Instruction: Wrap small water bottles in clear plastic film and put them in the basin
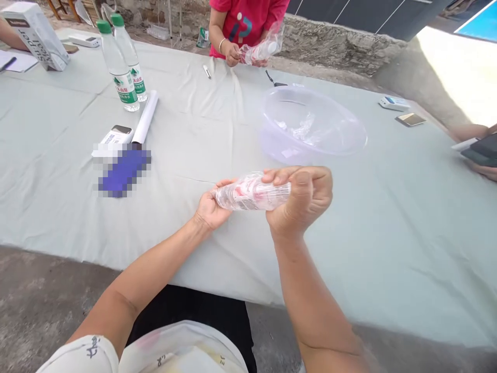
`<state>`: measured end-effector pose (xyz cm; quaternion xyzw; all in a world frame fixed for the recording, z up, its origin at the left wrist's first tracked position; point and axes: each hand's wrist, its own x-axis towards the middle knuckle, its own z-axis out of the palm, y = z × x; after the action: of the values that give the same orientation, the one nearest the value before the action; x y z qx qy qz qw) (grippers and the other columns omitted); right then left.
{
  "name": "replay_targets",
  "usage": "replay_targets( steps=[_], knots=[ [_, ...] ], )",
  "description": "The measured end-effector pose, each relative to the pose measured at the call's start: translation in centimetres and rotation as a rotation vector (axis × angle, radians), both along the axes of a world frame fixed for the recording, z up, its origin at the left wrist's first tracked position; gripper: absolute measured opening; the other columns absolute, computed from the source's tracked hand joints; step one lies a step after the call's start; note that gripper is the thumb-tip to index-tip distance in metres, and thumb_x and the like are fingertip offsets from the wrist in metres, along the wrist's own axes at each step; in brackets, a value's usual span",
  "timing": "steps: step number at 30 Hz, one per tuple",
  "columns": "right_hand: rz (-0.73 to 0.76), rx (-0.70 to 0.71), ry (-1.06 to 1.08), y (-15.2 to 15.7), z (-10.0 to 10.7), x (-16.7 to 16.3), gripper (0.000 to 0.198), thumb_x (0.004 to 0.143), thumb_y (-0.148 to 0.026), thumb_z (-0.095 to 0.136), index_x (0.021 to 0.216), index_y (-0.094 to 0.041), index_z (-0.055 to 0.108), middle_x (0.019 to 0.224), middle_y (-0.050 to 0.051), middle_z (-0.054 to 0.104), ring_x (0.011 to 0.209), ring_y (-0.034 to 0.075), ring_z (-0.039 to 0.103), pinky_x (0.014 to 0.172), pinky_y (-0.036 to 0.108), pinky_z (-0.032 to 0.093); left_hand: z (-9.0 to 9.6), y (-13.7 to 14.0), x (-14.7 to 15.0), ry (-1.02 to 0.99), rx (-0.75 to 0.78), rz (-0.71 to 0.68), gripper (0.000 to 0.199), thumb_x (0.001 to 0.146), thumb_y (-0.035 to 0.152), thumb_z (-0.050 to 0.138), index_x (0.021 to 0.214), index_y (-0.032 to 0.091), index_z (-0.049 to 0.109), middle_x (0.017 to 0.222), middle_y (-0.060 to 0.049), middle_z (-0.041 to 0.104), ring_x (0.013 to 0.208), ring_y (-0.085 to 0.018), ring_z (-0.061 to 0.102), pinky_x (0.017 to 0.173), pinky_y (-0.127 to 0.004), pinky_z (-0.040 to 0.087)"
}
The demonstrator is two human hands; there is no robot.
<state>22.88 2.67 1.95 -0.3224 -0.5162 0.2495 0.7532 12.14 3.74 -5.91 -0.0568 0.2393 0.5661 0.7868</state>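
Between my hands a clear plastic bottle (252, 194) with a red and white label lies sideways above the table, with clear film around it. My left hand (215, 207) cups one end, its thumb and fingers around the plastic. At the other end my right hand (303, 199) is closed around the bottle, hiding that end. Just beyond my hands, to the right, stands a pale purple translucent basin (279, 150) with crumpled clear plastic (303, 129) inside.
Two green-capped water bottles (124, 85) stand at the left by a white roll (147, 116) and a pixelated blue object (124, 171). Across the table, a person in a red shirt (248, 20) holds a wrapped bottle (264, 50). Phones (410, 119) and a box (39, 36) lie farther out.
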Motion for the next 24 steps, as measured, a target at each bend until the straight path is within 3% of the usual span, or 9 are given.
replay_targets(
  steps=[4, 11, 14, 17, 21, 24],
  knots=[
    [0.107, -0.073, -0.043, 2.3, 0.0, -1.4, 0.030, 0.091, -0.038, 0.060, 0.068, -0.023, 0.050, 0.057, -0.007, 0.051, 0.053, 0.012, 0.060, 0.070, 0.036, 0.059, -1.0, 0.6, -1.4, -0.082, -0.034, 0.003, 0.023, 0.073, 0.004, 0.050, 0.087, 0.017, 0.062, 0.090, -0.007, 0.070, 0.084, -0.019, 0.069, 0.083, -0.035, 0.055],
    [0.349, -0.161, -0.069, 6.2, 2.9, -0.2, 0.046, 0.083, -0.061, 0.063, 0.062, -0.025, 0.044, 0.051, -0.007, 0.042, 0.046, 0.013, 0.055, 0.066, 0.040, 0.061, -1.0, 0.9, -3.9, 0.039, 0.316, -0.158, 0.031, 0.061, -0.002, 0.067, 0.083, 0.019, 0.065, 0.084, 0.001, 0.068, 0.073, -0.012, 0.064, 0.071, -0.025, 0.049],
    [0.426, -0.250, -0.123, 7.5, 3.2, 0.5, 0.052, 0.080, -0.068, 0.063, 0.060, -0.026, 0.040, 0.049, -0.007, 0.039, 0.045, 0.014, 0.052, 0.066, 0.043, 0.061, -0.6, 0.8, -4.8, 0.171, 0.428, -0.319, 0.052, 0.067, 0.005, 0.078, 0.112, 0.028, 0.068, 0.103, -0.001, 0.072, 0.081, -0.014, 0.066, 0.079, -0.030, 0.050],
    [0.512, -0.326, -0.152, 8.7, 2.4, 1.1, 0.056, 0.076, -0.073, 0.062, 0.058, -0.027, 0.037, 0.046, -0.007, 0.034, 0.044, 0.015, 0.051, 0.064, 0.045, 0.061, -0.5, 0.7, -5.2, 0.227, 0.525, -0.477, 0.077, 0.068, 0.013, 0.084, 0.137, 0.034, 0.058, 0.116, -0.006, 0.071, 0.089, -0.018, 0.068, 0.084, -0.033, 0.049],
    [0.622, -0.336, -0.146, 9.7, 0.9, 1.8, 0.057, 0.074, -0.075, 0.064, 0.057, -0.028, 0.037, 0.046, -0.008, 0.030, 0.048, 0.017, 0.055, 0.068, 0.050, 0.061, -1.2, 0.7, -4.8, 0.221, 0.573, -0.566, 0.069, 0.062, 0.010, 0.084, 0.128, 0.025, 0.067, 0.105, -0.008, 0.074, 0.083, -0.017, 0.067, 0.078, -0.029, 0.048],
    [0.630, -0.310, -0.162, 9.6, 1.0, 1.9, 0.058, 0.071, -0.075, 0.067, 0.057, -0.028, 0.037, 0.045, -0.008, 0.032, 0.050, 0.018, 0.057, 0.071, 0.052, 0.061, -2.1, 0.9, -4.1, 0.191, 0.516, -0.526, 0.059, 0.058, 0.003, 0.073, 0.115, 0.020, 0.073, 0.094, -0.006, 0.074, 0.076, -0.016, 0.066, 0.073, -0.028, 0.047]
  ],
)
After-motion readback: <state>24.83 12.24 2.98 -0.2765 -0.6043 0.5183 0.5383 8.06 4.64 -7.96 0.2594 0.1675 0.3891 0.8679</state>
